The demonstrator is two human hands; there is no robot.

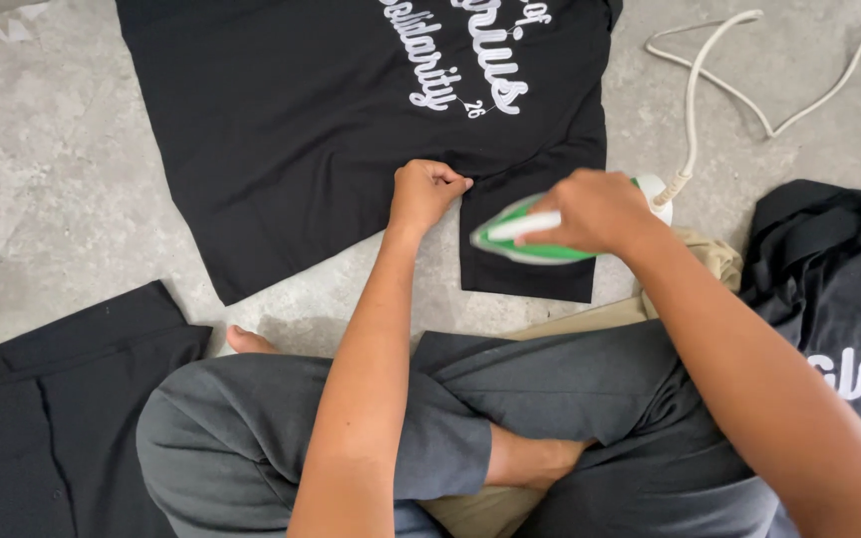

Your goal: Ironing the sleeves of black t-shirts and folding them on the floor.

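A black T-shirt (301,120) with white script lettering lies flat on the grey floor in front of me. My left hand (425,191) is closed, pinching the shirt's fabric near the sleeve seam. My right hand (595,211) grips the handle of a green and white clothes iron (525,239), which rests on the shirt's black sleeve (525,274) just right of my left hand. The iron's white cord (695,110) runs up and away to the right.
I sit cross-legged in grey trousers (251,428). Another black printed shirt (839,289) lies at the right, a dark folded garment (42,399) at the lower left, and beige cloth (710,259) under my right arm. Bare grey floor (42,169) shows at the left.
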